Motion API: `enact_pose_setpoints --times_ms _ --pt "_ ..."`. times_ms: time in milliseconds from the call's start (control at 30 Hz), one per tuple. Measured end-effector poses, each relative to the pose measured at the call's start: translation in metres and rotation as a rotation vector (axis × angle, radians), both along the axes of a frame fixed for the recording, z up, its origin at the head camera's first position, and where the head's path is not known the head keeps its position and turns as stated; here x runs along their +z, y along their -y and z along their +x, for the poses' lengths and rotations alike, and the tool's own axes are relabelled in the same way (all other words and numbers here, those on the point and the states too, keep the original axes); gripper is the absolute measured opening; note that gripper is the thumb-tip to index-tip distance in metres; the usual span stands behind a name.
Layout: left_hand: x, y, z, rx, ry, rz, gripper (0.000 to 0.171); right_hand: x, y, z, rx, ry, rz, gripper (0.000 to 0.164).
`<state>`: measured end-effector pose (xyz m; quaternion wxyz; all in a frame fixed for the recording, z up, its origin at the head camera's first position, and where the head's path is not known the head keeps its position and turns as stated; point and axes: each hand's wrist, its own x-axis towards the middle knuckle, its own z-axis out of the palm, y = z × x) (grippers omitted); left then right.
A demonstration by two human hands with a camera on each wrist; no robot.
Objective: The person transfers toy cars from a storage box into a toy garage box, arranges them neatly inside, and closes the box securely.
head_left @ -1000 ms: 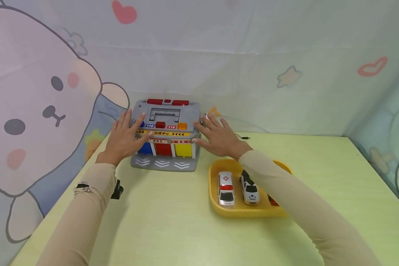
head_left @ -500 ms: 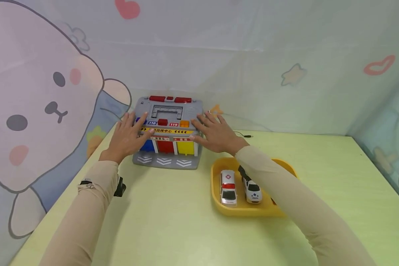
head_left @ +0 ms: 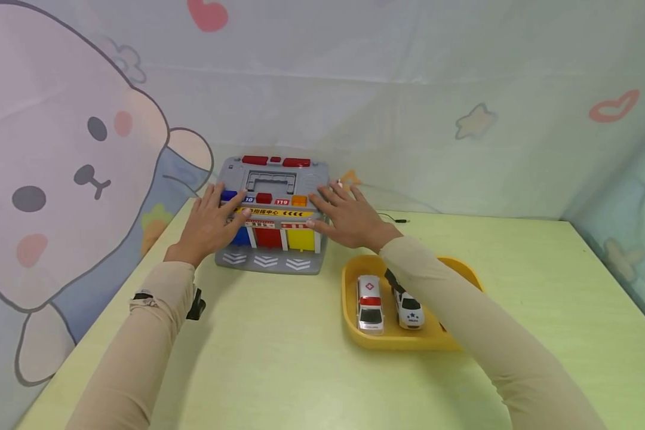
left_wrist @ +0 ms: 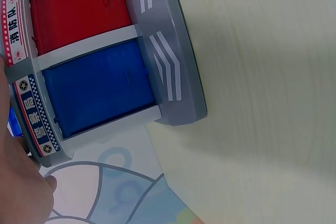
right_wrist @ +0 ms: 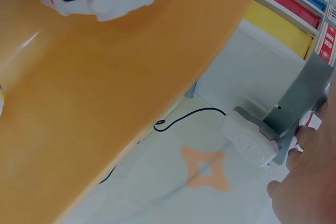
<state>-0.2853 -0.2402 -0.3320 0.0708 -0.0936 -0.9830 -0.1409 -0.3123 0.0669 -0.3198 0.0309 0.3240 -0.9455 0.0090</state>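
Observation:
A grey toy garage (head_left: pixel 271 179) with blue, red and yellow doors stands at the back left of the table. My left hand (head_left: pixel 206 227) lies at its left front corner, fingers spread, close to the blue button (head_left: pixel 229 195). On the opposite side, my right hand (head_left: pixel 349 218) has its fingers spread against the right front corner, near the orange button (head_left: pixel 299 201). Neither hand grips anything. In the left wrist view, the blue door (left_wrist: pixel 100 87) and red door (left_wrist: pixel 81 14) are down. Part of the left hand (left_wrist: pixel 21 182) shows at that view's edge.
A yellow tray (head_left: pixel 376 341) sits under my right forearm, holding a toy ambulance (head_left: pixel 369 304) and a police car (head_left: pixel 410 312); the sleeve hides the rest. A white part (right_wrist: pixel 249 140) with a black cord (right_wrist: pixel 194 113) sits at the garage's right side.
My left hand has shifted slightly right along the garage's front, uncovering more of the blue button. Both hands have come closer to the garage. The head view has tilted slightly.

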Motion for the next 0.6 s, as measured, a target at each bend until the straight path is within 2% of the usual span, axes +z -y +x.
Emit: enact_pose_setpoints --times_ms 167,600 --pt "-0.002 -0.003 -0.001 0.010 0.001 0.016 0.062 -0.004 -0.001 -0.001 0.013 -0.018 0.014 0.075" --pt "-0.014 -0.005 -0.004 0.017 -0.051 0.020 0.062 -0.008 -0.004 -0.004 0.037 -0.029 0.014 0.077"
